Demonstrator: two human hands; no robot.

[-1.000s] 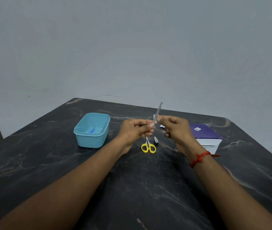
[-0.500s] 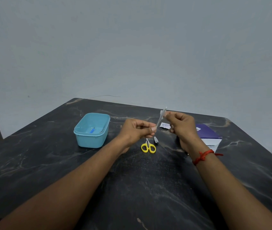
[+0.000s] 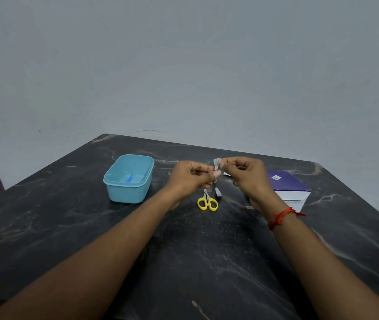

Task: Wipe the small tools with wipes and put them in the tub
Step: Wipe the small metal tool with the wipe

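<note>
Above the table's middle, my left hand point(image 3: 189, 179) pinches a thin metal tool point(image 3: 216, 179) that stands nearly upright. My right hand point(image 3: 246, 177) pinches a small white wipe point(image 3: 217, 163) wrapped round the tool's upper end, which is hidden. The light blue tub point(image 3: 114, 182) stands to the left with a small blue-handled tool point(image 3: 128, 179) inside. Yellow-handled scissors point(image 3: 207, 202) and a metal nail clipper point(image 3: 218, 193) lie on the table just below my hands.
A purple and white box point(image 3: 288, 187) sits to the right, behind my right wrist. A scrap of white packet point(image 3: 226, 174) lies between my hands on the dark marble table point(image 3: 207, 262). A grey wall rises behind the table's far edge.
My right hand has slid the wipe up along the tool from its lower part to its tip, which showed bare before. My left hand has stayed in place.
</note>
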